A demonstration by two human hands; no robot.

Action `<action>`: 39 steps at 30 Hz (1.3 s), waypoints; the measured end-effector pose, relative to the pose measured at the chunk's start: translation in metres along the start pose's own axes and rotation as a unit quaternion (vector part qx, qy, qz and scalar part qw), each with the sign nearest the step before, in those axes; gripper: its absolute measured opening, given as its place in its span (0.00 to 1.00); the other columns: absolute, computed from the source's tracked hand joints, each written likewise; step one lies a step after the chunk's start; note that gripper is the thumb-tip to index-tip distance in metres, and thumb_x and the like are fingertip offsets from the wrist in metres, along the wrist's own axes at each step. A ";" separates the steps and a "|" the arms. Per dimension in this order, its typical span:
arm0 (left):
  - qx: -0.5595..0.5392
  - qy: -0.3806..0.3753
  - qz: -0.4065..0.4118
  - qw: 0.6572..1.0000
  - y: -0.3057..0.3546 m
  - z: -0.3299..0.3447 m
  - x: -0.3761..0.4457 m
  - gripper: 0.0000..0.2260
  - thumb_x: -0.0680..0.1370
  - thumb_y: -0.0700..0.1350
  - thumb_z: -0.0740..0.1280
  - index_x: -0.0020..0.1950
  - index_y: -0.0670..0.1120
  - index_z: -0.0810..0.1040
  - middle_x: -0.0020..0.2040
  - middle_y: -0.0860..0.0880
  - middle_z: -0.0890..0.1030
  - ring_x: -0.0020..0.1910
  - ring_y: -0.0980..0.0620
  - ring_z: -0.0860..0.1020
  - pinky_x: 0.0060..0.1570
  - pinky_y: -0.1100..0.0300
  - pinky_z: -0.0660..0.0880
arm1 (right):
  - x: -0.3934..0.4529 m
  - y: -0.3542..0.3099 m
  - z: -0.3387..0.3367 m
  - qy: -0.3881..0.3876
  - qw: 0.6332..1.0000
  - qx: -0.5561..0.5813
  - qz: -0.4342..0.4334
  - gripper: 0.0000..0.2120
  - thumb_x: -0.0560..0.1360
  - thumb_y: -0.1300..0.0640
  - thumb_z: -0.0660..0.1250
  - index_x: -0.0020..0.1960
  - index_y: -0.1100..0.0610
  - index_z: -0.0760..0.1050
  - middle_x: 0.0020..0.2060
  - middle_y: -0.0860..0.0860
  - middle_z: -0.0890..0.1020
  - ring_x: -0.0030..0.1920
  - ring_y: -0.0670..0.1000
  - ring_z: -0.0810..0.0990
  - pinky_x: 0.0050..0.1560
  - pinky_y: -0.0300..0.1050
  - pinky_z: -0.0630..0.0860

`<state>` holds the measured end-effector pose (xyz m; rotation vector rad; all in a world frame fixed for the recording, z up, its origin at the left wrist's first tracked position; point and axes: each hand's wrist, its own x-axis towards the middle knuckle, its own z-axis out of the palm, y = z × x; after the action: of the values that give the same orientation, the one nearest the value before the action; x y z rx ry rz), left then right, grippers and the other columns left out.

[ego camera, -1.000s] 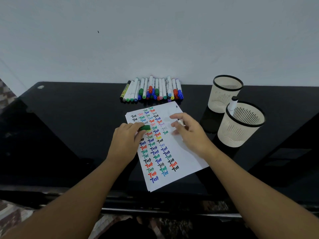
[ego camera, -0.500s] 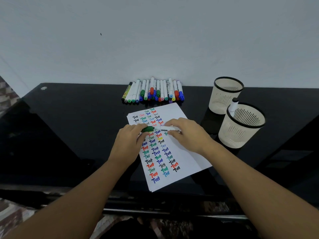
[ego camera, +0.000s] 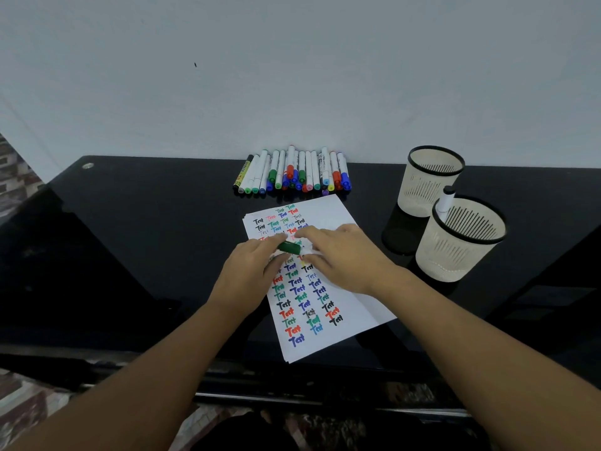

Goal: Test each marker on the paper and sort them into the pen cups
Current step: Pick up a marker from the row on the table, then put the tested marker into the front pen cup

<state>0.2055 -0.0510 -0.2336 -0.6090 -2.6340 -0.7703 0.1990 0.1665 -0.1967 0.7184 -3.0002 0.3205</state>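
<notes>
Right, head view: I see both hands meeting over the paper (ego camera: pixel 338 307) on the black glossy table (ego camera: pixel 146 255).
Left hand (ego camera: pixel 250 271): I read its fingers as curled round a green cap (ego camera: pixel 288 247), pinching it between thumb and fingertips above the upper half of the sheet.
Right hand (ego camera: pixel 341 258): its fingers curl over a white marker barrel (ego camera: pixel 309 252), most of which the hand hides; I can make out only a pale sliver just right of the cap.
Cap and barrel: they sit end to end, touching or nearly so; I cannot tell whether the cap is seated.
Paper: it lies tilted on the table, rows of the word "Test" in red, green, blue, black and pale ink covering its left part.
Marker row (ego camera: pixel 292 172): many capped markers lie side by side against the wall, beyond the far edge of the sheet.
Near pen cup (ego camera: pixel 461 242): a cream mesh cup with a black rim, to the right of the sheet, holding one black-capped white marker (ego camera: pixel 445 200) leaning on its far rim.
Far pen cup (ego camera: pixel 432 180): same kind, just behind the near one; I see nothing sticking out of it.
</notes>
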 end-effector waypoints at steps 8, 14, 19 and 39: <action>0.041 -0.060 -0.043 0.996 -0.008 0.007 0.008 0.32 0.77 0.66 0.66 0.76 0.49 0.72 0.71 0.49 0.76 0.71 0.49 0.71 0.72 0.47 0.67 | -0.004 -0.004 -0.005 0.005 0.991 0.120 0.054 0.28 0.86 0.51 0.51 0.81 0.30 0.47 0.46 0.49 0.74 0.43 0.48 0.75 0.41 0.46 0.72; 0.056 -0.082 -0.045 0.994 -0.014 0.010 0.010 0.33 0.76 0.70 0.60 0.73 0.51 0.76 0.74 0.49 0.74 0.74 0.50 0.69 0.74 0.46 0.64 | -0.006 -0.002 -0.002 0.013 0.984 0.160 0.078 0.27 0.85 0.51 0.55 0.79 0.32 0.55 0.39 0.51 0.81 0.36 0.49 0.78 0.35 0.48 0.75; 0.053 -0.083 -0.050 0.994 -0.015 0.011 0.010 0.31 0.77 0.69 0.64 0.73 0.51 0.75 0.75 0.50 0.73 0.74 0.51 0.67 0.75 0.48 0.63 | -0.011 -0.004 0.002 0.020 0.980 0.170 0.105 0.27 0.84 0.51 0.57 0.78 0.31 0.54 0.38 0.51 0.81 0.35 0.50 0.79 0.33 0.46 0.75; 0.140 -0.256 -0.043 0.955 -0.005 -0.001 -0.008 0.46 0.70 0.83 0.42 0.82 0.61 0.42 0.83 0.54 0.39 0.81 0.54 0.38 0.80 0.49 0.39 | -0.057 -0.005 -0.013 0.083 0.927 0.325 0.171 0.06 0.86 0.47 0.60 0.61 0.42 0.73 0.44 0.51 0.83 0.41 0.48 0.83 0.48 0.47 0.81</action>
<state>0.2103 -0.0584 -0.2384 -0.6873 -3.1801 -0.2651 0.2517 0.1897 -0.1879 0.1466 -2.8188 1.3529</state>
